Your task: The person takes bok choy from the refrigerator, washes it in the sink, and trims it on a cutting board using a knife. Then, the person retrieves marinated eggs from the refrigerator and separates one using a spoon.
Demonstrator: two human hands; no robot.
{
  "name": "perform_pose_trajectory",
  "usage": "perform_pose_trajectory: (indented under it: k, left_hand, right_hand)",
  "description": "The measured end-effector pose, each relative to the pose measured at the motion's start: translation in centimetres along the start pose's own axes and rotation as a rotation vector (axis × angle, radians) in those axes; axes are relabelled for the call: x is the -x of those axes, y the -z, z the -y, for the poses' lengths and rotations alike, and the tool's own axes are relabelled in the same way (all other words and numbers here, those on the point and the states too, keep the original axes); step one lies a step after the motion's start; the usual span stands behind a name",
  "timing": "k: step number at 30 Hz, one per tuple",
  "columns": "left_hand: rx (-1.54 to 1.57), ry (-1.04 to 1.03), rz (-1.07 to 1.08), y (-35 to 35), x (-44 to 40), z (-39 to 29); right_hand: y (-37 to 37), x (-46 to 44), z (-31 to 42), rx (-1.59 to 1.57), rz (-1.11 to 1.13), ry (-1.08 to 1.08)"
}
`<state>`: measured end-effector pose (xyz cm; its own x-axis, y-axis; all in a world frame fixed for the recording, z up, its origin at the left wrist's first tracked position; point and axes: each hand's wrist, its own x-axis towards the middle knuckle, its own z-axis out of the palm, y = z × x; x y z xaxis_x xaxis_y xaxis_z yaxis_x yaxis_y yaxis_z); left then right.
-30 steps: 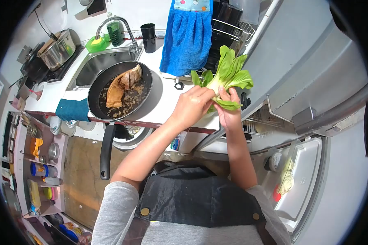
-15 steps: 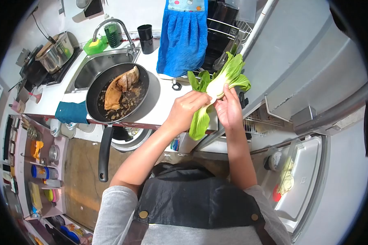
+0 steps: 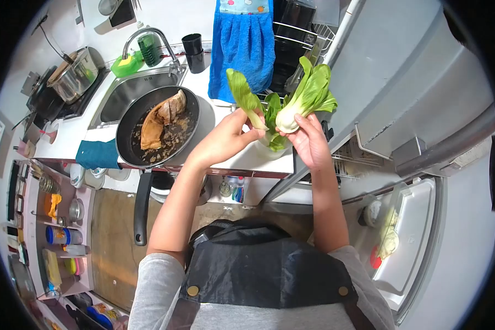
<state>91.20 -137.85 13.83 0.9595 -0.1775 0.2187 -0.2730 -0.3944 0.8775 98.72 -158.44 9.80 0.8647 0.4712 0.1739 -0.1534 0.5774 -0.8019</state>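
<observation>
My left hand (image 3: 228, 137) is closed around the pale stem end of a single bok choy leaf (image 3: 243, 94), whose green blade points up. Close by on the right, my right hand (image 3: 312, 144) grips the white base of a bok choy head (image 3: 308, 96) between thumb and fingers. The leaf and the head are apart. Below and between my hands, more green leaves (image 3: 279, 143) show at the counter's right end, partly covered; what they rest in is unclear.
A black frying pan (image 3: 127, 132) with a browned piece of meat (image 3: 153, 129) sits left on the counter, its handle jutting over the edge. Beyond it are a sink (image 3: 115, 102) and faucet. A blue towel (image 3: 242, 49) hangs ahead; a fridge (image 3: 390, 71) stands right.
The bok choy leaf has come away from the head and swung from hanging down to pointing up. My left hand has moved left with it, while my right hand keeps the head.
</observation>
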Motion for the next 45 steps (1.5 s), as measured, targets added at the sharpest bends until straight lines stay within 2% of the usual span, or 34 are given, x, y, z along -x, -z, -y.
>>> perform_pose_trajectory:
  k: [5, 8, 14, 17, 21, 24, 27, 34, 36, 38, 41, 45]
  left_hand:
    - [0.174, -0.016, 0.042, -0.2, -0.6, 0.4]
    - [0.173, 0.042, 0.024, -0.7, -0.8, -0.1]
    - [-0.096, -0.073, -0.069, -0.3, -1.7, 0.7]
    - [-0.184, 0.008, -0.071, 0.4, -2.0, 1.0]
    - [-0.001, 0.168, 0.057, 0.2, -2.3, 1.8]
    - [0.265, 0.188, 0.137, -0.2, -2.2, 0.8]
    - [0.345, 0.098, 0.219, -0.4, -2.6, 1.0]
    - [0.251, 0.031, 0.178, -0.2, -2.4, 2.0]
    - [0.253, 0.021, 0.156, -0.4, -2.4, 2.5]
    - [0.295, 0.097, 0.142, -0.4, -2.2, 2.2]
    - [0.354, 0.150, 0.157, 0.0, -2.2, 1.3]
    - [0.450, 0.190, 0.152, 0.4, -2.0, 0.9]
  right_hand:
    - [0.3, 0.3, 0.1, 0.055, 0.040, 0.025]
    - [0.5, 0.4, 0.0, 0.115, 0.034, 0.058]
    - [1.8, 1.3, 0.6, 0.091, -0.038, 0.076]
    - [2.3, 1.9, 0.7, 0.236, -0.118, 0.073]
    - [1.8, 2.3, 0.5, 0.225, -0.095, 0.043]
    - [1.1, 2.0, 0.4, 0.193, -0.015, 0.032]
    - [0.0, 1.9, 0.6, 0.227, 0.013, 0.050]
    - [-0.4, 1.3, -0.8, 0.348, 0.007, 0.134]
    - [-1.2, 1.6, -0.4, 0.310, 0.057, 0.062]
    - [-0.8, 1.5, -0.9, 0.298, 0.086, 0.026]
    - [-1.0, 1.3, -0.9, 0.054, 0.116, 0.010]
    - [-1.2, 1.4, -0.2, -0.012, 0.085, 0.002]
